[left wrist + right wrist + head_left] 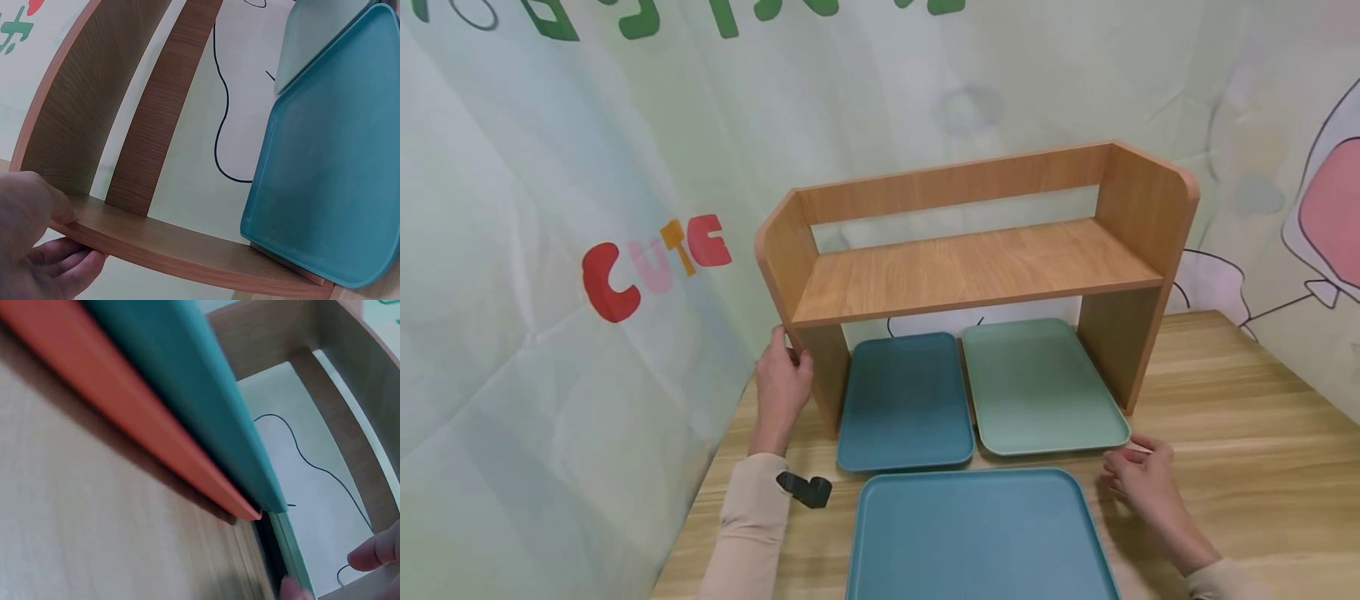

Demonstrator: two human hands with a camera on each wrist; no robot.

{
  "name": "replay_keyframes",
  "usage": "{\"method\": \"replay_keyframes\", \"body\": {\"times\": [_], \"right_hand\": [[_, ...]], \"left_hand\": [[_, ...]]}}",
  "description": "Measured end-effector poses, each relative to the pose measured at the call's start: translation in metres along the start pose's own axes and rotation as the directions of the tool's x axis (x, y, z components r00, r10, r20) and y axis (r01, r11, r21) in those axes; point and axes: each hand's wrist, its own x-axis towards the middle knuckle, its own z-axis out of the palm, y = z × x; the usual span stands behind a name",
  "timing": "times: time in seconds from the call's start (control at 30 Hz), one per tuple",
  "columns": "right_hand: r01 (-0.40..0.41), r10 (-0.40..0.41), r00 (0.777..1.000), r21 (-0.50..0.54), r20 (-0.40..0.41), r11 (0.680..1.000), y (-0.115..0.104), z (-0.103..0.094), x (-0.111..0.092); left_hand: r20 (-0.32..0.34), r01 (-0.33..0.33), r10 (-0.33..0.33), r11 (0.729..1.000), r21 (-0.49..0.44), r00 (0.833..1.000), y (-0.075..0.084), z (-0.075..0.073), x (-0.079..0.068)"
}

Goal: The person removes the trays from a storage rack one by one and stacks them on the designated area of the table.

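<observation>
A wooden desktop shelf stands on the table. My left hand grips the front edge of its left side panel, thumb on one face and fingers on the other in the left wrist view. Under the shelf board lie a dark blue tray and a pale green tray, side by side. My right hand is at the green tray's front right corner, fingers loosely bent and thumb apart in the right wrist view. Whether a fingertip touches the tray I cannot tell.
In front lies a larger blue tray, with an orange tray beneath it in the right wrist view. The wood-grain table extends to the right. Printed curtains hang behind and at the left.
</observation>
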Motion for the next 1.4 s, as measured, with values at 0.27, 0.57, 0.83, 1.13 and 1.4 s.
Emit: {"method": "replay_keyframes", "body": {"times": [0.27, 0.57, 0.83, 1.13, 1.4], "right_hand": [[-0.12, 0.112, 0.992, 0.188, 0.053, 0.975, -0.002, -0.01, 0.008], [-0.154, 0.126, 0.981, 0.197, 0.149, 0.968, -0.006, -0.017, 0.019], [-0.143, 0.111, 0.978, 0.179, 0.179, 0.973, -0.008, -0.017, 0.028], [-0.112, 0.075, 0.979, 0.2, 0.187, 0.973, -0.006, -0.012, 0.034], [-0.086, 0.049, 0.986, 0.231, 0.161, 0.969, -0.002, -0.009, 0.038]], "left_hand": [[-0.006, -0.021, 0.021, 1.0, -0.001, 1.0, 0.0, -0.002, 0.0], [0.012, -0.005, 0.005, 1.0, -0.004, 1.0, -0.001, -0.001, -0.001], [0.009, 0.002, -0.002, 1.0, 0.005, 1.0, -0.001, -0.001, 0.0], [0.007, 0.0, 0.0, 1.0, -0.005, 1.0, -0.001, -0.001, 0.001], [0.001, -0.009, 0.009, 1.0, -0.003, 1.0, -0.001, -0.001, 0.001]]}}
